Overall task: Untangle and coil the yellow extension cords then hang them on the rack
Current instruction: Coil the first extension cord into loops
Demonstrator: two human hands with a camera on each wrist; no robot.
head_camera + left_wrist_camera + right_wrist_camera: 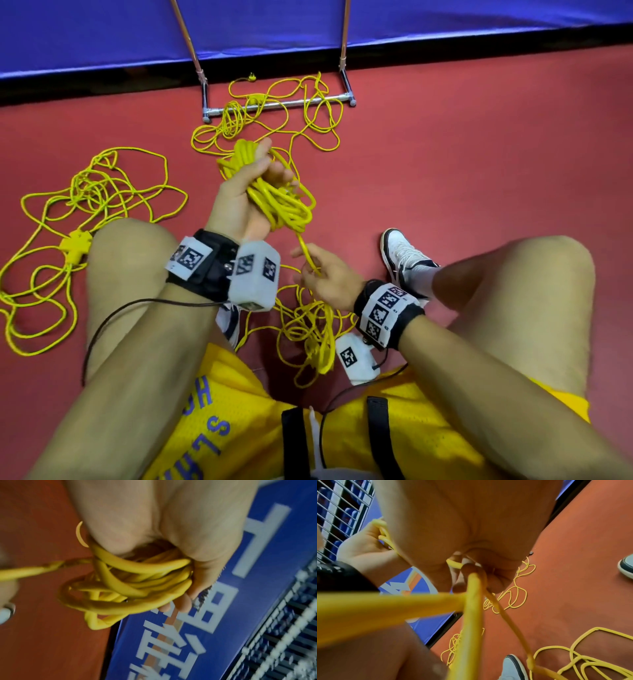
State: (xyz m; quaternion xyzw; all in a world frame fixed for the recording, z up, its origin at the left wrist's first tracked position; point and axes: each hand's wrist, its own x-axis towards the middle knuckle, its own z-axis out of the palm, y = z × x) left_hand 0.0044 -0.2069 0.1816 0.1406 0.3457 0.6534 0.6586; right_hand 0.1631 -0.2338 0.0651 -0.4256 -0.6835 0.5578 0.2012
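My left hand (253,192) is raised between my knees and grips a coil of yellow cord (281,202) (133,582), its fingers curled round the loops. One strand (306,253) runs down from the coil to my right hand (322,274), which pinches it between thumb and fingers (471,572). Below that hand more of the same cord lies in a loose tangle (311,335) on the floor. The rack (274,104) stands ahead against the blue wall, with another tangled yellow cord (274,116) draped over its bottom bar.
A third yellow cord (85,205) with a block-shaped socket (75,243) sprawls on the red floor (479,154) to my left. My bare knees flank both hands, and a white shoe (404,257) is planted to the right. The blue padded wall (308,20) closes off the far side.
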